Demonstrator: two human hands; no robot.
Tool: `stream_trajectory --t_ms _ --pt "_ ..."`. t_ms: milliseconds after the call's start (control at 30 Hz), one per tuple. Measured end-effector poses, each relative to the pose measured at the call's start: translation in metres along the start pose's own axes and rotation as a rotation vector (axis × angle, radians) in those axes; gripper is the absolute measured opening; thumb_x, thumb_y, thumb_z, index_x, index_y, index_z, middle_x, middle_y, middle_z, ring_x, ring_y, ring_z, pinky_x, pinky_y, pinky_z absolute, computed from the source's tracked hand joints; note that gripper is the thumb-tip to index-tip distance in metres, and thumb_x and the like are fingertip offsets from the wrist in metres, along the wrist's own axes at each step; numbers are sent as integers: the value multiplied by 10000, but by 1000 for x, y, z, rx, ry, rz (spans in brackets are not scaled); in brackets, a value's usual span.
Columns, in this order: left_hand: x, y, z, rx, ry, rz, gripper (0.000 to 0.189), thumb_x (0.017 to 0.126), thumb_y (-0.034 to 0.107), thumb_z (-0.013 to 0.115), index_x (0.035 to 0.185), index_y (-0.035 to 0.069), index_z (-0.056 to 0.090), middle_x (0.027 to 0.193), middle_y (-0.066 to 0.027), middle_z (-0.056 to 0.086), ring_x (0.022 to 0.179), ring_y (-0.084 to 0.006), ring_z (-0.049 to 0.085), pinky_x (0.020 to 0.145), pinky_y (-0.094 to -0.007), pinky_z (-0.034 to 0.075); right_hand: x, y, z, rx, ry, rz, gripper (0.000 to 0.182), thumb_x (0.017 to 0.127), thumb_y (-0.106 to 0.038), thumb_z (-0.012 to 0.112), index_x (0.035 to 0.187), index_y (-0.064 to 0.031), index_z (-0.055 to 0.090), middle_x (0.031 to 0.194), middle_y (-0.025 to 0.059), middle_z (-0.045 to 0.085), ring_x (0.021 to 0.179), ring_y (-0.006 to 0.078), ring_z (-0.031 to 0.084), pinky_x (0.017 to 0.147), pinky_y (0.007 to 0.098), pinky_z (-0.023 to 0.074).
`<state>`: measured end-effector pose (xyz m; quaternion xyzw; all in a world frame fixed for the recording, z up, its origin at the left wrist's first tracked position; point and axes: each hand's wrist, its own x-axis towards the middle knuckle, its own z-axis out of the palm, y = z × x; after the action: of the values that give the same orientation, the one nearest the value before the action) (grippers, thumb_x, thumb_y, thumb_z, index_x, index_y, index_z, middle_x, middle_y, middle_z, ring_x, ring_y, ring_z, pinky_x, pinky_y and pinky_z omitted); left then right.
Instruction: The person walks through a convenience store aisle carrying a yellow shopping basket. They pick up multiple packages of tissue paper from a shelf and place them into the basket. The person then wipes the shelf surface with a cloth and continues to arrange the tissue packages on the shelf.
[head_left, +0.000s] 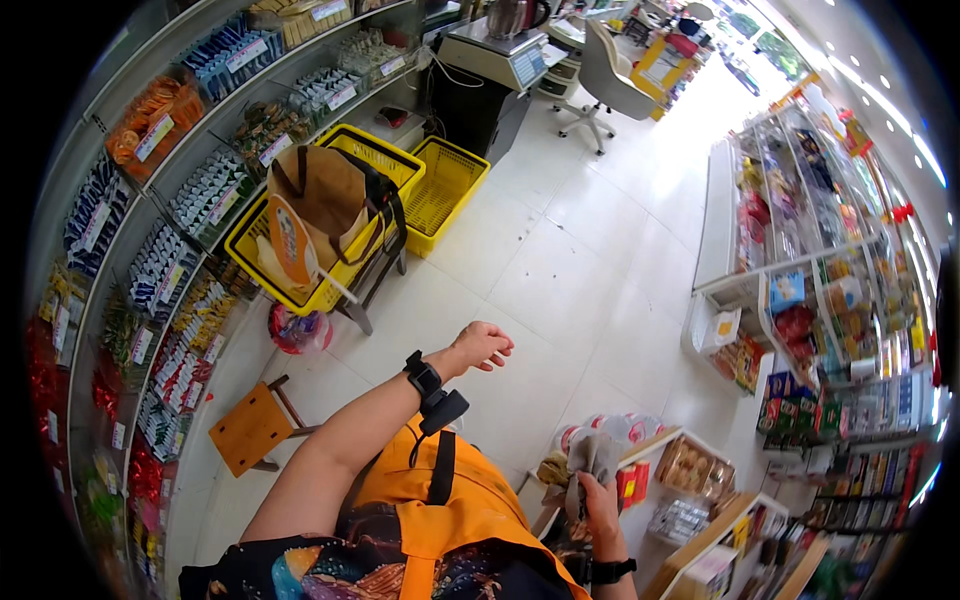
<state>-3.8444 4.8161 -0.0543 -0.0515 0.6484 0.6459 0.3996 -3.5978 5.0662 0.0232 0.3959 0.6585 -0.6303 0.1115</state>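
Note:
My left hand (481, 347) hangs over the pale tiled floor (547, 285) with loosely curled fingers and nothing in it. A black strap with a small box-shaped device (439, 405) circles that wrist. My right hand (600, 504) grips a crumpled grey cloth (592, 457) beside the low wooden-edged shelf (651, 445). A red and yellow packet (634, 483) stands just right of that hand. Behind the cloth, clear plastic bottles with red-and-white marks (626, 427) are partly hidden. An orange apron (450, 480) covers my front.
Snack shelves (176, 259) line the left side. A yellow basket (304, 300) holding a brown bag (315, 199) rests on a stool; another yellow basket (442, 202) stands behind. A small wooden stool (250, 429) is nearer. Ahead are an office chair (611, 71) and right-hand display racks (810, 225).

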Motion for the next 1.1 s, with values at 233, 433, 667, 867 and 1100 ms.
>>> stream_trajectory --t_ms 233,433,667,867,1100 --pt "161 66 -63 -375 104 -103 196 901 212 533 997 50 586 919 -51 611 787 -192 631 676 -345 533 167 -196 78 -323 -115 -279 341 838 -213 688 1061 38 626 935 78 662 845 146 599 729 301 491" --pt "335 89 -145 -568 270 -190 206 916 229 517 998 42 548 912 -73 584 766 -207 604 643 -359 526 338 -296 150 -674 -157 -324 486 866 -411 644 984 61 646 849 145 676 779 181 610 721 333 491" --pt "441 117 -237 -257 609 -341 178 852 200 496 838 51 593 730 -79 642 598 -180 619 542 -324 515 534 -425 215 -1003 -172 -190 679 838 -581 590 926 89 659 831 218 678 819 299 654 756 384 487" --pt "472 97 -292 -150 819 -339 279 903 205 459 854 -24 610 855 -211 646 769 -361 624 751 -437 510 687 -492 315 -1259 -283 -359 630 717 -556 705 910 43 693 859 210 692 869 335 672 769 413 507" --pt "497 75 -324 -127 1024 -567 388 939 292 454 881 -57 612 889 -227 632 831 -390 600 771 -469 491 839 -517 476 -1701 -312 -413 661 672 -619 683 905 1 693 915 205 688 902 348 662 784 449 512"
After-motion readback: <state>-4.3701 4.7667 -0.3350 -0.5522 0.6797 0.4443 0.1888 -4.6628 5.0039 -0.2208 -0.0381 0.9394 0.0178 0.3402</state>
